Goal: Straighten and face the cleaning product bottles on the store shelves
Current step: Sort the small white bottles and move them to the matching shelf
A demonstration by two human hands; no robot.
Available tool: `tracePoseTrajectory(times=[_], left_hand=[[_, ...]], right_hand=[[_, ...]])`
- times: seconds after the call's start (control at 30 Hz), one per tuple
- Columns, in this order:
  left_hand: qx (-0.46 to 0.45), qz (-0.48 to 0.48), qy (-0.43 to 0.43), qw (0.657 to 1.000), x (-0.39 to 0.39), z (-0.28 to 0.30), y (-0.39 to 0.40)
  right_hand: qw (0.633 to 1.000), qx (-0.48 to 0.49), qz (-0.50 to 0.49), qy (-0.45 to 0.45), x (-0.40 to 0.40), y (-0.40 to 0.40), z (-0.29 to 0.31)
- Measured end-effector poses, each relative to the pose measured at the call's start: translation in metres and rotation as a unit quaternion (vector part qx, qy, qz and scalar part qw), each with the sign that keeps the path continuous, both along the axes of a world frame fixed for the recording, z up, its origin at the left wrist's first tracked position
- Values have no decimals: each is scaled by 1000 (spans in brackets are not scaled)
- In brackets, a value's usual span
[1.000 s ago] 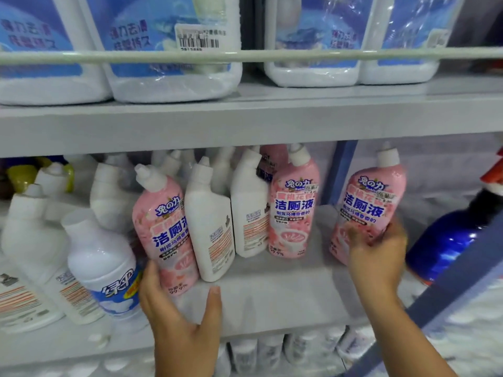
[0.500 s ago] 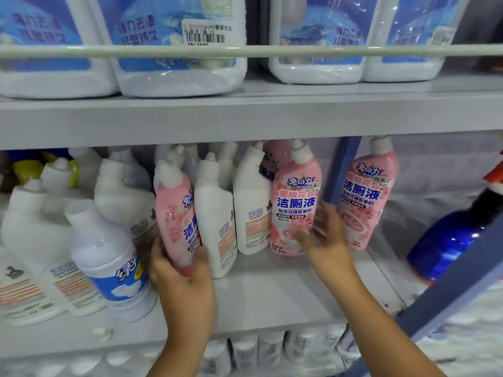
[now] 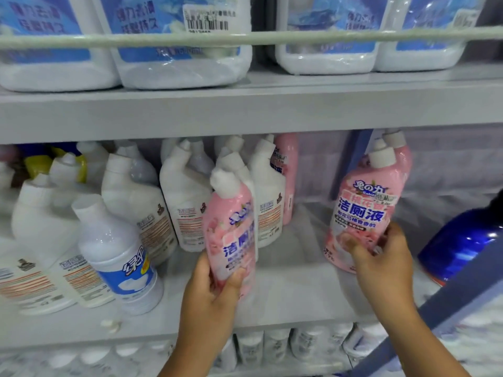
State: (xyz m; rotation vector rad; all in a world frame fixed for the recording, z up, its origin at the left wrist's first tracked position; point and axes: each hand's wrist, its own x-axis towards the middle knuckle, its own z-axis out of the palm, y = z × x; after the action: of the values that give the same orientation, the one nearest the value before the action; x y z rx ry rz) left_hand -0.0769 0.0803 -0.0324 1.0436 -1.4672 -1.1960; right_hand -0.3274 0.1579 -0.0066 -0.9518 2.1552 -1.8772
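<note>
Left hand (image 3: 215, 292) clamped round the base of one pink toilet-cleaner bottle (image 3: 231, 235); right hand (image 3: 381, 257) pinching the lower body of another (image 3: 367, 210), label outward, above the shelf (image 3: 285, 295). Probably stiff, glossy, slippery, liquid-heavy plastic: best gripped low, never by the angled neck.

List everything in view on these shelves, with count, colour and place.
Jugs: four, white with blue labels, top shelf behind a rail.
Pink bottles: at least four; one in each hand, one right behind the right-hand one, one at the back of the middle shelf.
White bottles: many, exact count unclear, left and centre of middle shelf.
Blue-label bottle: one, white, front left, tilted.
Yellow bottles: count unclear, far back left.
Blue bottle: one, dark blue, right edge.
Lower bottles: several, white, bottom shelf.
Left hand: grips a pink bottle's base.
Right hand: grips the other pink bottle.
</note>
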Motion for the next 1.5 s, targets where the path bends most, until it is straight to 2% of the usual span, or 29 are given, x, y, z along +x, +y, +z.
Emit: tracePoseTrajectory(times=[0.13, 0.23, 0.3, 0.33, 0.4, 0.43, 0.5, 0.57, 0.63, 0.73, 0.83, 0.9, 1.0, 1.1, 1.23, 1.3, 1.37, 1.47, 1.5], left_hand=[[16, -108, -2, 994, -20, 0, 3], [8, -162, -30, 986, -37, 4, 3], [-31, -191, -93, 977, -47, 7, -1], [-78, -188, -156, 966, -49, 11, -5], [-209, -125, -255, 936, -47, 18, -14], [-254, -74, -251, 931, -43, 23, -16], [-273, 40, -143, 950, -33, 32, -24], [-247, 116, -71, 959, -26, 33, -37], [-213, 115, -68, 968, -23, 34, -52], [-147, 28, -74, 986, -26, 41, -67], [-156, 24, -136, 978, -32, 49, -75], [-127, 19, -158, 979, -37, 55, -73], [-95, -13, -134, 986, -40, 53, -67], [-104, -32, -133, 985, -49, 50, -51], [-122, -71, -129, 982, -63, 41, -36], [-134, -98, -126, 978, -60, 33, -37], [-186, -48, -133, 972, -48, 34, -40], [-311, 147, -95, 934, -23, 53, -58], [-322, 193, -90, 922, -17, 65, -67]], right_hand=[[999, 25, 1, 23, -6, -14, -10], [994, 92, -33, 47, -4, -12, -7], [993, 49, -85, 68, 7, 2, -3], [993, 4, -82, 90, 16, 9, -1], [994, -66, 25, 78, 34, 16, 0], [992, -69, 102, 42, 40, 14, -2], [977, -32, 210, -11, 42, 4, -5], [970, 10, 241, -26, 45, -9, -3], [978, 20, 205, -29, 46, -16, -2], [992, -5, 117, -43, 48, -14, 2], [998, -30, 37, -38, 40, -4, 2], [1000, -18, -2, -4, 36, -2, 3], [999, 1, -26, 30, 29, -9, 0], [999, 14, -24, 34, 21, -15, -5], [992, 99, -49, 68, 18, -9, -4], [993, 73, -72, 66, 23, 1, -7], [993, 0, -89, 80, 33, 12, -7], [990, -94, -41, 94, 53, 20, -3], [990, -116, -8, 85, 59, 20, -2]])
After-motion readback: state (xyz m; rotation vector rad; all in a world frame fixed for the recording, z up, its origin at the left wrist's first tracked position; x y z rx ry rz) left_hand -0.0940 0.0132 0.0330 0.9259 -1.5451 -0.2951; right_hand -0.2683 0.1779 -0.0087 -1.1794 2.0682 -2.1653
